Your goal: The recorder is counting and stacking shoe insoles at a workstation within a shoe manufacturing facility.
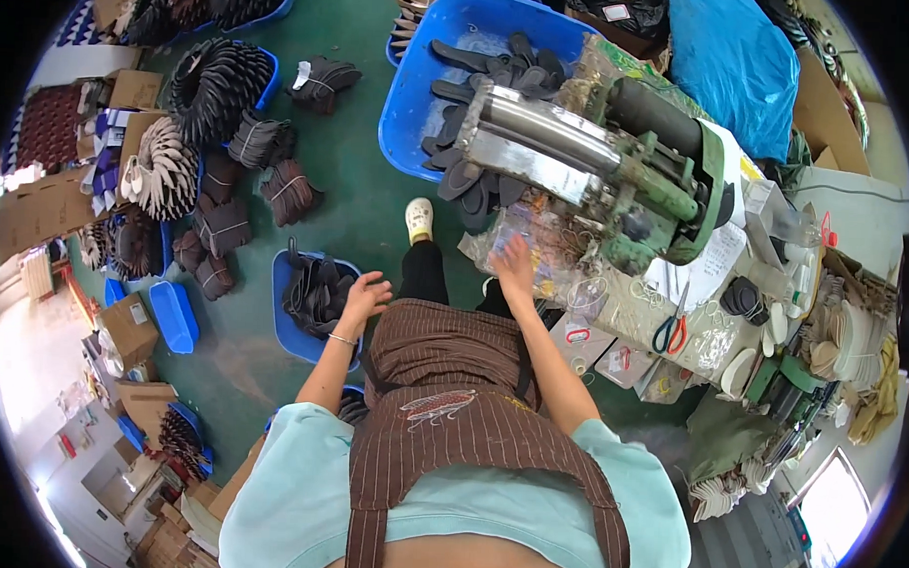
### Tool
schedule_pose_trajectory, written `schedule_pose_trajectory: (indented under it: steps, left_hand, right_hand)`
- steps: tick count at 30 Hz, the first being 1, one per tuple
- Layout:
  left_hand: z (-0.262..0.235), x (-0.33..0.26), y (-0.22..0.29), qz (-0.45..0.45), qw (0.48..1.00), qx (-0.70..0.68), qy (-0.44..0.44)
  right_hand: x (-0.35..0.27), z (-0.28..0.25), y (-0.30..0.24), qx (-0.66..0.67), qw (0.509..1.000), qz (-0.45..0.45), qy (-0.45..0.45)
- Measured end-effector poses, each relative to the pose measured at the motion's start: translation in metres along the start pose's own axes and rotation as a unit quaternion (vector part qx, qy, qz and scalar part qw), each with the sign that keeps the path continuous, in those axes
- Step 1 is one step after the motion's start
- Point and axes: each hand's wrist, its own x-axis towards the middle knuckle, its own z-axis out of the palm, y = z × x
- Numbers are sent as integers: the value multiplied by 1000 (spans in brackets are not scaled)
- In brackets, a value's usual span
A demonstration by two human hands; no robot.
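Note:
My left hand (368, 297) hangs with its fingers apart and nothing in it, beside the right rim of a small blue tub (281, 330). Dark shoe insoles (319, 294) are heaped in that tub. My right hand (513, 266) is also empty, fingers stretched out, by the near left edge of the worktable (614, 300). Beyond it, a pile of dark insoles (475, 193) lies at the table's corner, below a green machine with shiny metal rollers (555, 137). Whether my right hand touches the table's plastic cover cannot be made out.
A large blue tub (398, 132) with more insoles stands behind the rollers. Orange-handled scissors (673, 327) and a black bundle (744, 299) lie on the table. Tied dark bundles (221, 226) sit on the green floor at left, near an empty-looking blue bin (175, 317) and cardboard boxes (131, 323).

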Motion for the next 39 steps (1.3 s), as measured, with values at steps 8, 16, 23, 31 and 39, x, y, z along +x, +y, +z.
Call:
schedule_pose_trajectory:
  steps: [8,16,23,31,39]
  left_hand:
    - [-78,166,112,83,994,69,-26]
    - [-42,327,226,273,936,213,-57]
    - [11,381,270,359,895,261,-34]
    - [12,390,290,348,879,322,40]
    - [16,394,311,290,897,332,42]
  right_hand:
    - [86,102,-17,-65,974,153,156]
    - [165,133,25,-63,909,236,337]
    - [275,181,20,-94,937,139,307]
    - [306,252,-8,-18,954,123,273]
    - [185,216,-96,-98,807,23,582]
